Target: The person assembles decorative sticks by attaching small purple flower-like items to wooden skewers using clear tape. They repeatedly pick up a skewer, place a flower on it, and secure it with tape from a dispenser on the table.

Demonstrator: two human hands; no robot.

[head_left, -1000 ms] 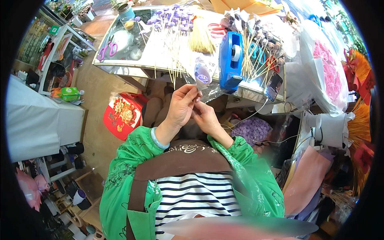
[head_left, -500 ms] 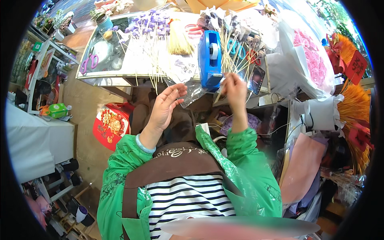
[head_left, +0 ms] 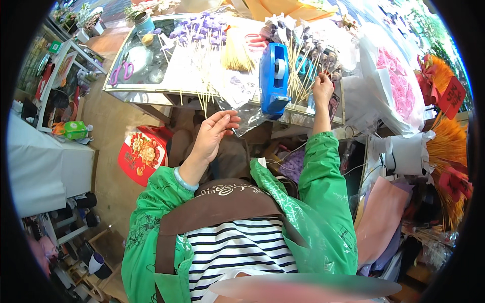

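Observation:
My left hand (head_left: pixel 214 132) is raised just short of the table's front edge, thumb and fingers pressed together; whatever lies between them is too small to make out. Clear plastic film (head_left: pixel 245 117) hangs over the edge beside it. Over the table's right part reaches my right hand (head_left: pixel 322 93), its fingertips pinched among thin wooden sticks (head_left: pixel 297 83) with dark wrapped heads. What it grips, if anything, is hidden. Left of it stands a blue tape dispenser (head_left: pixel 274 83) with a roll of clear tape. A phone (head_left: pixel 334 105) lies partly behind my right wrist.
Purple flowers on sticks (head_left: pixel 202 30), a straw-coloured bundle (head_left: pixel 236 53), pink-handled scissors (head_left: pixel 256 41) and purple scissors (head_left: pixel 121 73) lie across the table. A pink bouquet (head_left: pixel 396 83) stands at the right. A red floral box (head_left: pixel 141 156) sits on the floor below.
My right hand has moved right and away from me, from beside the tape dispenser to over the sticks. My left hand's fingers have drawn together, and the view has shifted slightly.

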